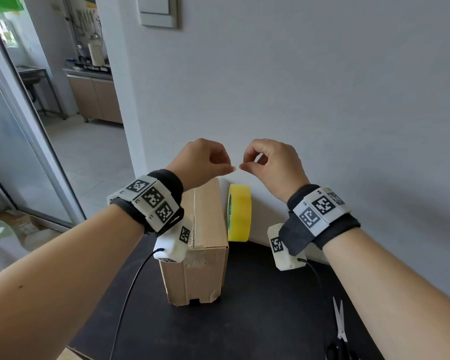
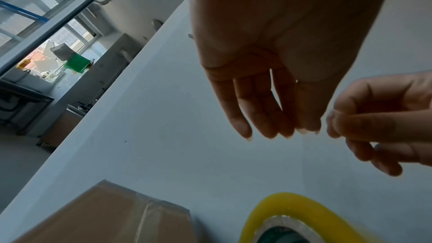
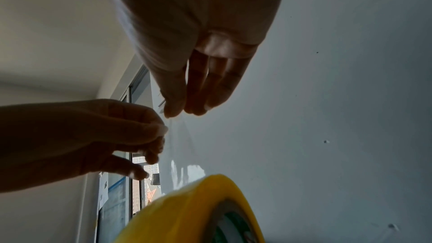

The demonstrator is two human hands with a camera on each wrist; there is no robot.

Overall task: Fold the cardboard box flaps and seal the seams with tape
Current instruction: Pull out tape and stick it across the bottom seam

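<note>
A closed cardboard box [image 1: 205, 229] stands on the black table [image 1: 244, 320], and clear tape shows along its top seam [image 2: 142, 215]. To its right a yellow tape roll [image 1: 240, 213] stands on edge against the wall. A clear tape strip [image 3: 180, 145] rises from the roll [image 3: 194, 206] to my hands, which are held up above it. My left hand [image 1: 229, 168] and right hand [image 1: 243, 166] meet fingertip to fingertip, each pinching the strip's top end between thumb and forefinger. The strip is almost invisible in the head view.
Scissors [image 1: 339, 328] lie on the table at the front right. A white wall [image 1: 322, 113] rises directly behind the box and roll. A doorway [image 1: 70, 87] opens to the left. Cables hang from both wrist cameras.
</note>
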